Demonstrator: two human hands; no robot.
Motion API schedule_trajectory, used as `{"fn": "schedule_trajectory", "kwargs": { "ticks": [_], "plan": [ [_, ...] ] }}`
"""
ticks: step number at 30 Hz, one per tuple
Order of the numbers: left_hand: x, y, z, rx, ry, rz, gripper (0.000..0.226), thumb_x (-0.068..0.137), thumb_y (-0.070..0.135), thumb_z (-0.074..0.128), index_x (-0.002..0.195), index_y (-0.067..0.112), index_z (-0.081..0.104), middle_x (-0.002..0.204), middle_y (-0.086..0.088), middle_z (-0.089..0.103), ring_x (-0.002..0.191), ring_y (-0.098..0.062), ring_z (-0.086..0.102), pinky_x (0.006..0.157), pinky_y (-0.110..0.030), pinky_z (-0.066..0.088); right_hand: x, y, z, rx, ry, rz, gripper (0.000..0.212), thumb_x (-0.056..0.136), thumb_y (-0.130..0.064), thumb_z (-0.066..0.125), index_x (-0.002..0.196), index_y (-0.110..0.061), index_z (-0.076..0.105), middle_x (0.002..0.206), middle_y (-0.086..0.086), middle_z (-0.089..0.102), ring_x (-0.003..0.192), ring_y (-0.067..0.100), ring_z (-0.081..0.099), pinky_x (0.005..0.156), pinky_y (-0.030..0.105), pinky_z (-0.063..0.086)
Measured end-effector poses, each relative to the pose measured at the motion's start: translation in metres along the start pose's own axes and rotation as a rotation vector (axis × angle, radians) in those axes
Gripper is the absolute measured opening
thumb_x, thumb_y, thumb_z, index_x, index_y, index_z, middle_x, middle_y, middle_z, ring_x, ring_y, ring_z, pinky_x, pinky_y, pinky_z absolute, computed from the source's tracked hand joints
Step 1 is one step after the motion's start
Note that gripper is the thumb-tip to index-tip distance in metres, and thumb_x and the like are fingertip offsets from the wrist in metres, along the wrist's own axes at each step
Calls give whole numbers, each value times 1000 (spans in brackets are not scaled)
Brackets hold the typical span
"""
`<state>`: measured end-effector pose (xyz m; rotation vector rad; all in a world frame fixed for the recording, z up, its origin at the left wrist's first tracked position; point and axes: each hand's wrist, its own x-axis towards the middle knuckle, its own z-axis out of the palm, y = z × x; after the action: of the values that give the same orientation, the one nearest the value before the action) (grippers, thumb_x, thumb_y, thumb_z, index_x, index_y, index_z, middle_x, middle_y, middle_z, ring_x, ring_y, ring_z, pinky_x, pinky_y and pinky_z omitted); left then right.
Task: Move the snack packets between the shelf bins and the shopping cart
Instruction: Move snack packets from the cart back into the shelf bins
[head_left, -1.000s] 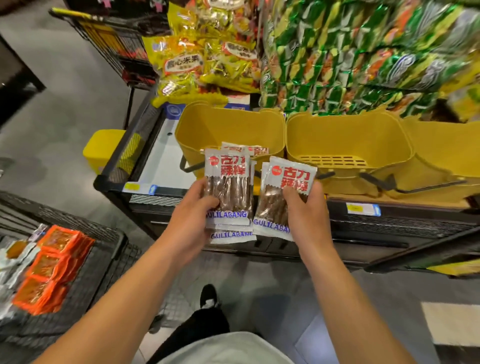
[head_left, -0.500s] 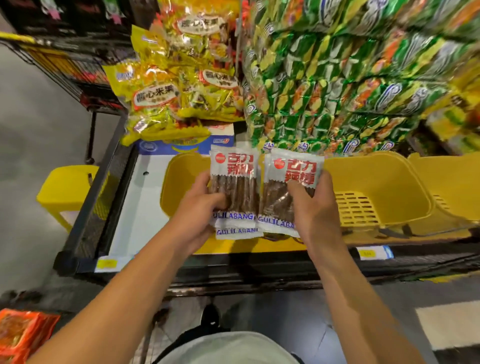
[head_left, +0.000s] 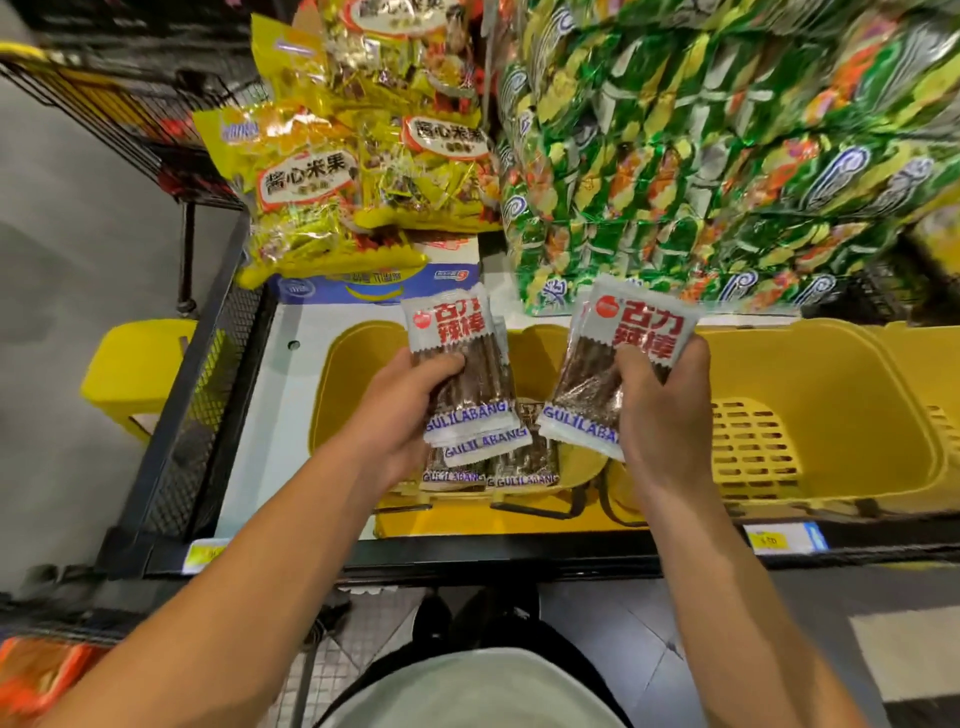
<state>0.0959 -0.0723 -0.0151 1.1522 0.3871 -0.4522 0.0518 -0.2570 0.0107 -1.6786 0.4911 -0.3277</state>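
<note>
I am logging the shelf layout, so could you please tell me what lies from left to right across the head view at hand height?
Small yellow bin → left hand gripping snack packets → right hand gripping more packets → slotted yellow bin.

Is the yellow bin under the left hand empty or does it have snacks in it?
Not empty. Two Gulilabang packets lie inside the yellow bin, below the packets the left hand holds.

Both hands now sit over the left yellow bin (head_left: 358, 364), carried forward from in front of the shelf. The left hand (head_left: 395, 415) and right hand (head_left: 660, 410) have drawn apart, separating their packet stacks (head_left: 457, 364).
</note>
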Motion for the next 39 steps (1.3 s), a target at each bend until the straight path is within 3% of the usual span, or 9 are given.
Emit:
{"fn": "schedule_trajectory", "kwargs": {
  "ticks": [4, 10, 15, 19, 25, 27, 30, 35, 39],
  "plan": [
    [10, -13, 11, 168, 27, -52, 20, 94, 0, 58, 111, 11, 60, 88, -10, 76, 79, -23, 73, 73, -40, 61, 16, 7, -2, -61, -63, 1, 14, 101, -23, 55, 111, -25, 45, 90, -13, 54, 66, -4, 56, 47, 9, 38],
    [18, -32, 12, 391, 18, -163, 49, 83, 12, 75, 128, 17, 56, 117, -6, 72, 117, -27, 63, 110, -51, 42, 41, 24, 4, -31, -171, 15, 19, 102, -21, 53, 114, -30, 41, 97, -11, 59, 65, -12, 57, 49, 8, 42],
    [25, -46, 15, 414, 1, -206, 50, 94, -3, 59, 135, 26, 50, 119, 4, 72, 112, -13, 65, 98, -33, 49, 49, 35, 11, -38, -163, 24, 19, 103, -21, 52, 108, -32, 37, 99, -9, 58, 69, -11, 56, 50, 5, 38],
    [29, -52, 12, 403, -39, -223, 56, 94, -5, 56, 135, 33, 48, 124, 2, 70, 119, -21, 63, 108, -47, 44, 50, 42, 18, -70, -115, 24, 20, 101, -23, 53, 108, -35, 38, 105, -6, 60, 95, 16, 61, 73, 28, 51],
    [35, -32, -2, 462, 72, -183, 48, 94, -3, 54, 133, 23, 48, 120, -2, 69, 108, -18, 65, 89, -34, 53, 47, 41, 27, -117, -92, -45, 23, 101, -22, 54, 108, -34, 36, 102, -15, 56, 94, 13, 57, 70, 24, 44],
    [38, -22, -15, 535, 159, -149, 43, 94, 1, 56, 129, 23, 45, 118, -1, 67, 102, -14, 64, 77, -28, 51, 46, 42, 32, -137, -113, -78, 23, 101, -22, 55, 113, -30, 37, 101, -17, 56, 91, 6, 57, 69, 19, 44],
    [45, -17, -32, 726, 232, -104, 46, 94, 7, 58, 132, 23, 38, 112, 1, 63, 102, -17, 64, 88, -37, 53, 43, 44, 42, -162, -171, -115, 23, 101, -23, 55, 116, -29, 38, 101, -16, 56, 89, -1, 56, 69, 18, 45],
    [57, -23, -40, 992, 294, -180, 42, 94, 8, 56, 129, 19, 36, 105, -2, 60, 92, -18, 61, 75, -36, 53, 43, 45, 49, -175, -244, -143, 29, 101, -24, 55, 127, -22, 41, 109, -9, 60, 98, 15, 58, 78, 31, 47],
    [60, -26, -38, 1126, 401, -227, 48, 94, 4, 53, 136, 13, 31, 120, -12, 59, 107, -32, 59, 84, -41, 50, 48, 46, 52, -185, -256, -140, 36, 101, -25, 56, 133, -17, 42, 114, -1, 61, 101, 20, 59, 81, 38, 51]
  ]
}}
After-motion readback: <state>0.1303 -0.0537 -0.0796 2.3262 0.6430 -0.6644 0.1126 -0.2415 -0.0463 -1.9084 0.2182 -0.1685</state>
